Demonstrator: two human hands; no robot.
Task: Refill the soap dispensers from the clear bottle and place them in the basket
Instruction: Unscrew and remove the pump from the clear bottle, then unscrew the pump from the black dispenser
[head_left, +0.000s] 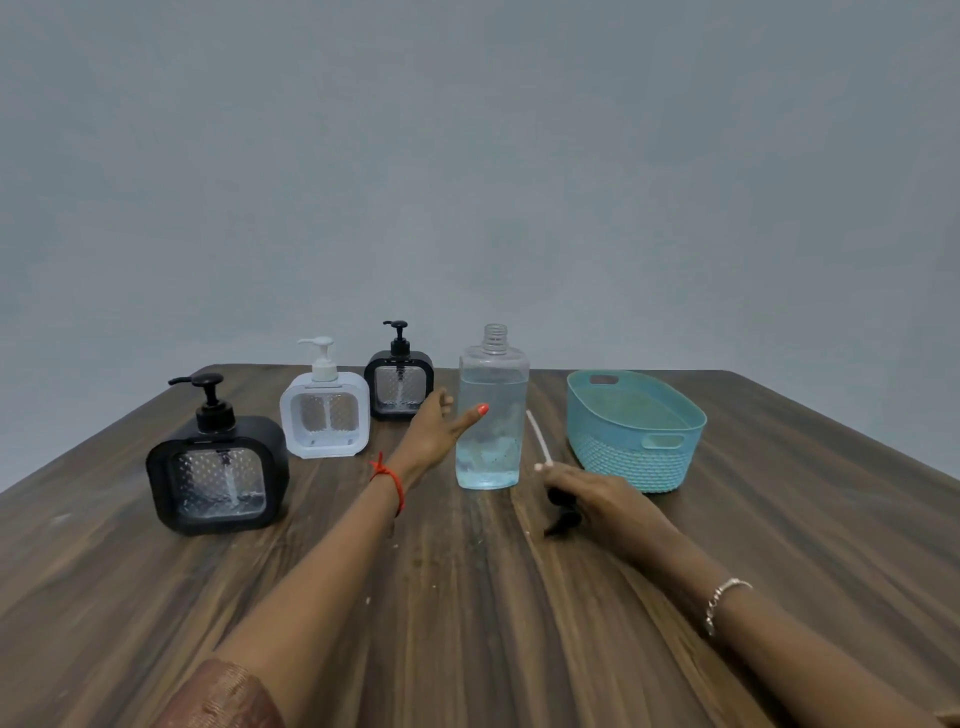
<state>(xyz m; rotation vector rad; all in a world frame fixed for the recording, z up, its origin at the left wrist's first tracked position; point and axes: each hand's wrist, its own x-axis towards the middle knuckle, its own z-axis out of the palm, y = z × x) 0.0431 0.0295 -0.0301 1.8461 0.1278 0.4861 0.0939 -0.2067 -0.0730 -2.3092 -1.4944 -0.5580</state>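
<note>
On the wooden table (467, 597) I see the clear bottle (491, 410) standing upright, uncapped, mostly full of liquid, between the dispensers and the teal basket (636, 434). My left hand (434, 428) reaches beside the bottle, fingers spread open, holding nothing. My right hand (597, 496) rests low near the bottle's base, closed around a black pump head (561, 512) whose white tube (539, 437) points up. Three dispensers stand left: a large black one (218, 473), a white one (324, 415), a small black one (399, 382).
</note>
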